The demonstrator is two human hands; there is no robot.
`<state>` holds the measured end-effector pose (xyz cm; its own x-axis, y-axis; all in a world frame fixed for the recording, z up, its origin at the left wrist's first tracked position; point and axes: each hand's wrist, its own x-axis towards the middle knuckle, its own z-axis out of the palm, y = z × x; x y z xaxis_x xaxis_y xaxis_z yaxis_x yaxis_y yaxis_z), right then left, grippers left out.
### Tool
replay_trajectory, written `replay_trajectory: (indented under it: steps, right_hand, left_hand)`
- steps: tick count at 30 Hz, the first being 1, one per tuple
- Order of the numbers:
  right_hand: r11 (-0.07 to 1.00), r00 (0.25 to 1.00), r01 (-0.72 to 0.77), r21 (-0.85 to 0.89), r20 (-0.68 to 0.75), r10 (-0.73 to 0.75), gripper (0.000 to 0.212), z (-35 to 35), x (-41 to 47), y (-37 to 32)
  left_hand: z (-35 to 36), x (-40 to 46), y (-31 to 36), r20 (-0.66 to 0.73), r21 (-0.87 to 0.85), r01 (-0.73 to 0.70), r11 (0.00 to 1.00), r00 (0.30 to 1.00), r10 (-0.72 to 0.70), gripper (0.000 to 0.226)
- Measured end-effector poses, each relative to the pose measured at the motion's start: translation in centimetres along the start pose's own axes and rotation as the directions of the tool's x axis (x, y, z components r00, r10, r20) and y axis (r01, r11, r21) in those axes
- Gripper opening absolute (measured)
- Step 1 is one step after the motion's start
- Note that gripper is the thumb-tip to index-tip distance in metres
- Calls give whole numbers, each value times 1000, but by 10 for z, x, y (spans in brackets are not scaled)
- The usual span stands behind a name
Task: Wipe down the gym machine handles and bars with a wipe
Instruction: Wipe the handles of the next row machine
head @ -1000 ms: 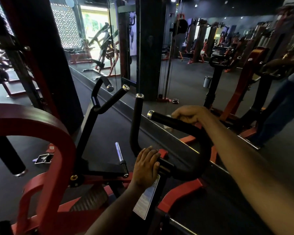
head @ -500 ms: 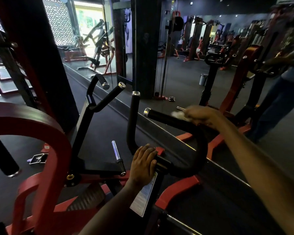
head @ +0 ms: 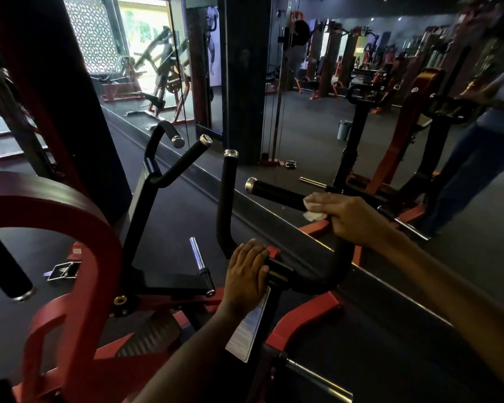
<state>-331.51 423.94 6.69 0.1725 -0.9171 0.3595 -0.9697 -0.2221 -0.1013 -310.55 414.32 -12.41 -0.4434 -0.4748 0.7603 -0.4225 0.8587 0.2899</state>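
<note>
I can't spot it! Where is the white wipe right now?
In the head view, right of centre, the crumpled white wipe is gripped by the right hand around the black padded handle with the silver end cap, near the mirror.

Wipe [head: 313, 209]: white, crumpled, pressed against the right handle, protruding past the fingers.
Right handle [head: 277, 194]: black grip, chrome end cap, near-horizontal, curving down to the hub.
Upright handle [head: 227, 196]: black, chrome-capped, vertical.

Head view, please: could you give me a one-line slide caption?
Right hand wraps a white wipe around the black handle; left hand rests on the bar junction.
</note>
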Motion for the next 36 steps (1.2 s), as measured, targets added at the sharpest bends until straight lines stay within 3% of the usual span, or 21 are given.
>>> replay_trajectory:
  steps: [2,4,8,12,14,16,18,21,26,29,31,33,36]
  right_hand:
    - [998,992,-53,-22,-113,50,37,2,27,-13]
    - [994,985,28,-110,-168,-46,39,19,65,-32]
    - [932,973,232,-279,80,-218,43,50,95,-47]
    - [850,954,287,-442,52,-296,49,35,31,-18]
    - [875,970,236,-423,49,-238,56,25,-7,1]
    - [913,981,185,-363,12,-194,45,16,-30,9]
    - [946,986,114,-302,-86,-146,31,15,-19,3]
    - [972,980,51,-228,-177,-93,45,25,42,-23]
    - [988,996,73,-138,67,-64,63,40,82,-35]
    - [996,996,-88,-5,-12,88,66,19,32,-21]
    - [960,960,-260,105,-79,269,56,6,-3,-7]
    - [895,900,-422,145,-48,432,37,-3,-16,6]
    - [851,870,-454,265,-74,487,24,1,23,6]
  left_hand:
    - [0,0,-2,-1,1,-7,1000,1000,7,53]
    - [0,1,-1,10,11,-6,1000,1000,6,52]
    - [-2,1,-1,19,12,-10,1000,1000,10,50]
    - [0,0,-1,13,1,4,1000,1000,-4,49]
    - [1,-1,-1,10,-20,12,1000,1000,-11,49]
    - [2,-2,-1,1,-38,6,999,1000,-6,49]
    - [2,-1,-2,1,-47,2,999,1000,-2,50]
    - [1,-1,-2,9,-48,-1,999,1000,1,47]
    - [-2,-1,0,26,-39,14,999,1000,-13,45]
    - [-1,-1,0,27,-46,27,999,999,-26,49]
    - [0,-1,0,28,-53,39,998,999,-38,52]
    - [1,-2,0,23,-58,37,998,999,-36,52]
    - [1,-2,-1,28,-66,35,997,999,-34,49]
